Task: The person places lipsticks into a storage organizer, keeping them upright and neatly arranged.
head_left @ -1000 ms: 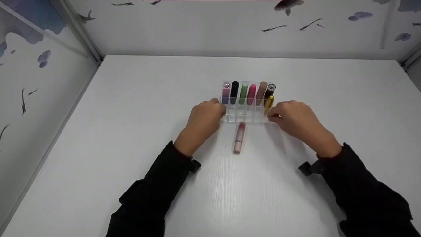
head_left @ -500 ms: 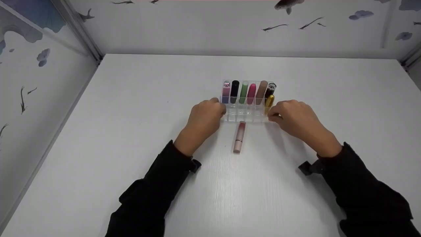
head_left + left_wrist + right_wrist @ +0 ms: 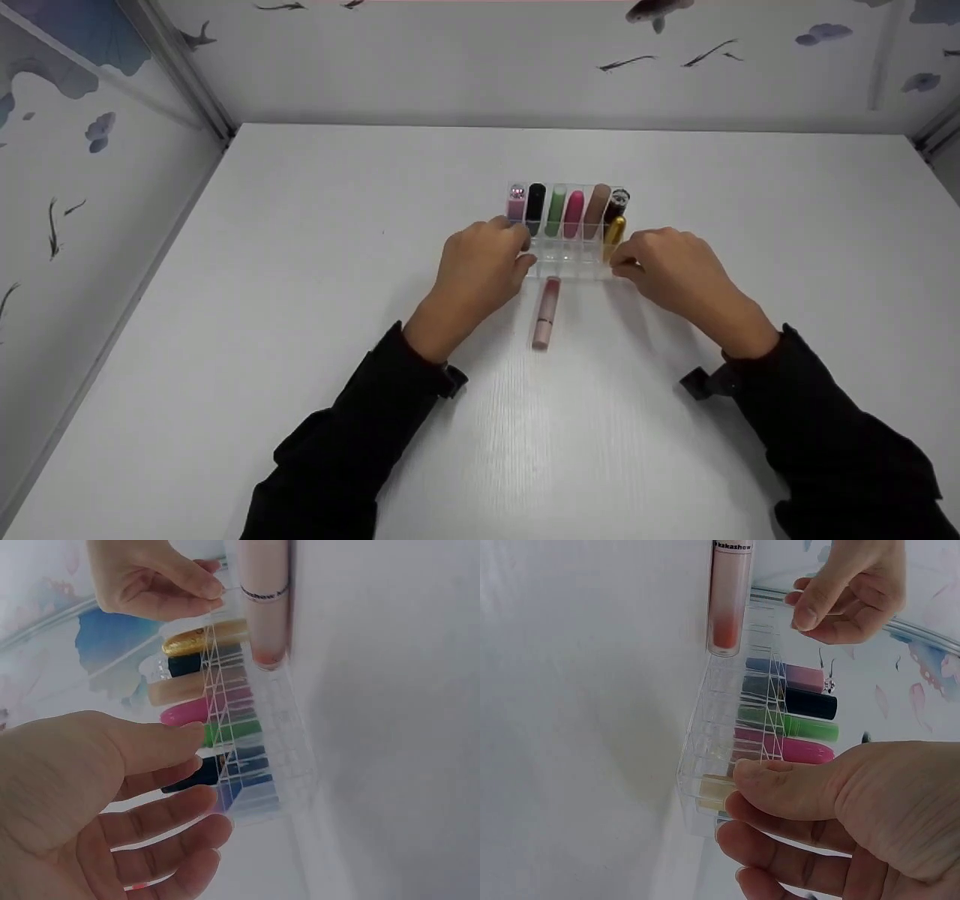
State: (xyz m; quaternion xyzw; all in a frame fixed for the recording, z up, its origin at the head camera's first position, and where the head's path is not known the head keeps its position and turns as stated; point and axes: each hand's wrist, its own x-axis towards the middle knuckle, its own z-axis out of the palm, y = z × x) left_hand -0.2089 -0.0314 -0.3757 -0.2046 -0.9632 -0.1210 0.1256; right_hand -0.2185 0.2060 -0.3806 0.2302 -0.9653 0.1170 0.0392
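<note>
A clear lipstick organizer (image 3: 559, 268) stands between both hands. My right hand (image 3: 671, 270) pinches its front right corner between thumb and fingers, beside a gold lipstick (image 3: 615, 230). At the left end is my left hand (image 3: 484, 261), its thumb and fingers spread apart with nothing held, as the left wrist view shows. The back row holds a pink tube (image 3: 517, 204) with a sparkly cap, then black (image 3: 535, 204), green (image 3: 555, 210), magenta (image 3: 574, 214) and brown (image 3: 597, 208) tubes, and a dark tube with a jewelled cap (image 3: 619, 201). A pale pink lip gloss tube (image 3: 546, 315) lies in front.
The organizer rests on a white table (image 3: 300, 300), whose surface extends around it on all sides. White panels (image 3: 480, 67) printed with fish and blue-grey plants rise behind the table and at its left.
My left hand has shifted slightly right over the organizer's left end, and its thumb has come away from the fingers. The right hand, organizer and lip gloss tube stay put.
</note>
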